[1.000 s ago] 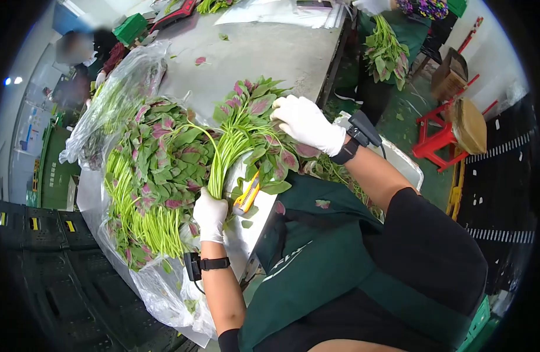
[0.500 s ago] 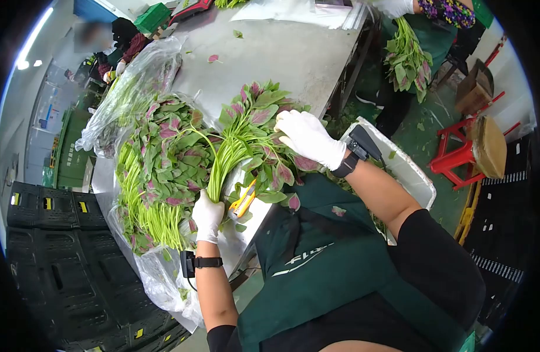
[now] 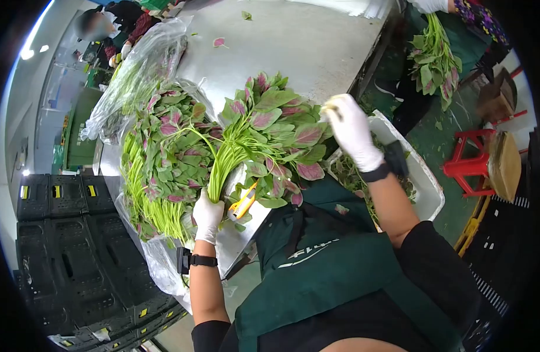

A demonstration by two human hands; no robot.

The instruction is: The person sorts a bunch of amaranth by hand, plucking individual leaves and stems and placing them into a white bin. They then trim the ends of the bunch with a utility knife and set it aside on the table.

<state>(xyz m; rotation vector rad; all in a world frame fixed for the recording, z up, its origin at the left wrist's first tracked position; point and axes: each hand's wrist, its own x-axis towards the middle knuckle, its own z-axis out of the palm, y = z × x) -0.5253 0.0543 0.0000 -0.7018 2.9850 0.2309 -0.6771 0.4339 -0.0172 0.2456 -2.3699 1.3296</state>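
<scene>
My left hand, in a white glove, is wrapped round the stems of a bunch of amaranth greens. Its purple-centred leaves fan out to the upper right. At the right of those leaves is my right hand, also gloved, raised with its fingers curled together; what they hold, if anything, is too blurred to make out. A large pile of amaranth lies on clear plastic just left of the bunch. Beside my left hand is a yellow-orange tool, partly covered by leaves.
A metal table carries the greens and a few loose leaves. Below my right arm stands a white bin with leaves in it. Black crates are stacked at left, a red stool at right. A co-worker's gloved hand holds another bunch.
My right hand has moved right, off the leaves, and its fingers have curled in. My left hand keeps hold of the stems. The view has shifted slightly.
</scene>
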